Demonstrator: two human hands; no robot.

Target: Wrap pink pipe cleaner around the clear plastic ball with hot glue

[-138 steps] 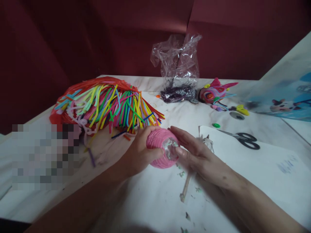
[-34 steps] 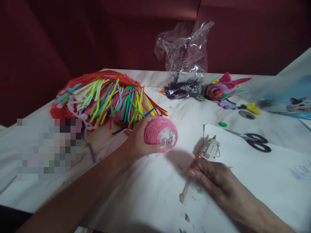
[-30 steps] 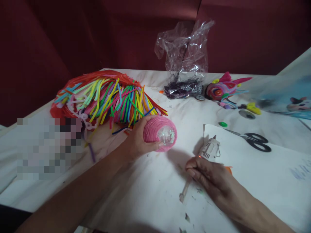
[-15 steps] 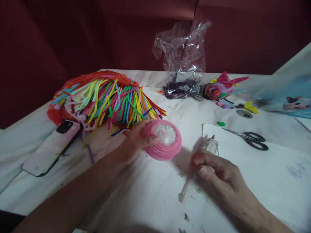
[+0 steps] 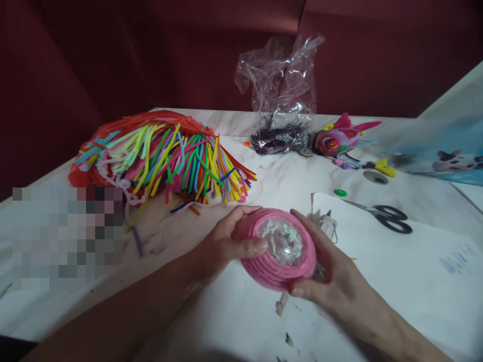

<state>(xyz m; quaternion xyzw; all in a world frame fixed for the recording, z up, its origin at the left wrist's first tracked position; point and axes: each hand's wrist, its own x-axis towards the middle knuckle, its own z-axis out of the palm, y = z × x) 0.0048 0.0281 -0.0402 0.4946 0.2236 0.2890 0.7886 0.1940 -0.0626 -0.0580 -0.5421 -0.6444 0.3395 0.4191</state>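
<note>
A round pink coiled object (image 5: 254,269), seemingly wrapped in fuzzy pipe cleaner, has a clear, shiny centre facing up. My left hand (image 5: 226,246) is closed on its left side, the thumb lying over the coils at the edge of the clear part. On the opposite side my right hand (image 5: 332,266) grips it, with fingers behind and thumb at the lower edge. The object is held above the white table. A glue gun (image 5: 326,225) lies behind my right hand, mostly hidden by it and by the pink object.
Colourful pipe cleaners (image 5: 196,166) spill from a red bag (image 5: 77,171) at left. Black-handled scissors (image 5: 392,218) rest by a white sheet (image 5: 407,271). Farther back are a clear plastic bag (image 5: 283,100) with dark strands, a decorated pink figure (image 5: 334,141) and a green button (image 5: 340,192).
The pink object has moved right and closer to me. My right hand, earlier apart above the glue gun, now holds the object's right side. My left hand has kept its grip.
</note>
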